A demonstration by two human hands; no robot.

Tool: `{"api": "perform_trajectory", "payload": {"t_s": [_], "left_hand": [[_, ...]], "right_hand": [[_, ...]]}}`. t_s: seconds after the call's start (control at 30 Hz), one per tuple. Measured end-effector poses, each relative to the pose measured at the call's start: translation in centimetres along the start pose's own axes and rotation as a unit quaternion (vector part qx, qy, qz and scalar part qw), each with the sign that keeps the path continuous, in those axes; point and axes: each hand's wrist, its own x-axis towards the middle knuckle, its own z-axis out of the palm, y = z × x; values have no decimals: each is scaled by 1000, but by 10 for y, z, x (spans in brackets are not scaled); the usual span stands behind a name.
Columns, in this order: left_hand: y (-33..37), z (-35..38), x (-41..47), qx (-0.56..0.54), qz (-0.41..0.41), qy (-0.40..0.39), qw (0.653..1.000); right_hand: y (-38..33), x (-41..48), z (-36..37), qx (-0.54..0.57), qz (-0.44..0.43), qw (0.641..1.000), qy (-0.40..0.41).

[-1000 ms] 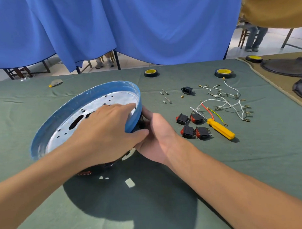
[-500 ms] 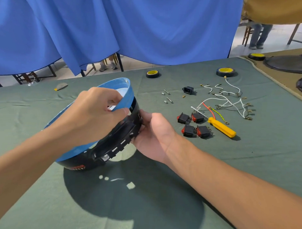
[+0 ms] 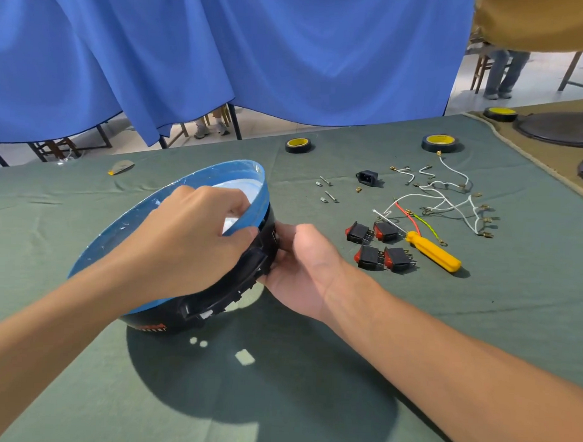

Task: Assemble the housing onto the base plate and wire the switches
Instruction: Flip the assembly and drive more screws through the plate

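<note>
The left hand curls its fingers over the blue plate rim; the right hand grips the black housing beneath, both tilted over the worktop. They look light, stiff and slick, so the rim seems the safest hold.

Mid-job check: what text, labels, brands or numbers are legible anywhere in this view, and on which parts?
Nothing can be read as it stands.
black housing: orange print with white ticks near its lower edge, too blurred to read.
left tape roll: yellow core, print too small to read.
right tape roll: dark marks on its yellow core, too small to read.
blue base plate, switches, screwdriver: no text visible.
</note>
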Motion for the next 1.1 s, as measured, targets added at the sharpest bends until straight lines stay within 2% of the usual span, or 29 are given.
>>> {"api": "perform_trajectory", "payload": {"t_s": [0.1, 0.2, 0.3, 0.43, 0.53, 0.83, 1.1], "left_hand": [[0, 2, 1, 56, 16, -15, 998], [-3, 4, 1, 75, 23, 4, 997], [-7, 8, 1, 59, 21, 37, 997], [-8, 18, -3, 38, 24, 30, 999], [-8, 24, -3, 20, 39, 53, 998], [-9, 25, 4, 32, 27, 90, 995], [-12, 17, 1, 79, 52, 31, 995]], "right_hand": [[0, 0, 0, -17, 2, 1000, 13], [1, 1, 0, -23, 1, 999, 26], [2, 3, 2, -27, -1, 999, 47], [4, 6, -1, -25, 2, 995, 92], [4, 6, -2, -32, 3, 994, 106], [0, 2, -6, -100, -11, 984, 146], [-7, 3, -8, -111, 15, 984, 142]]}}
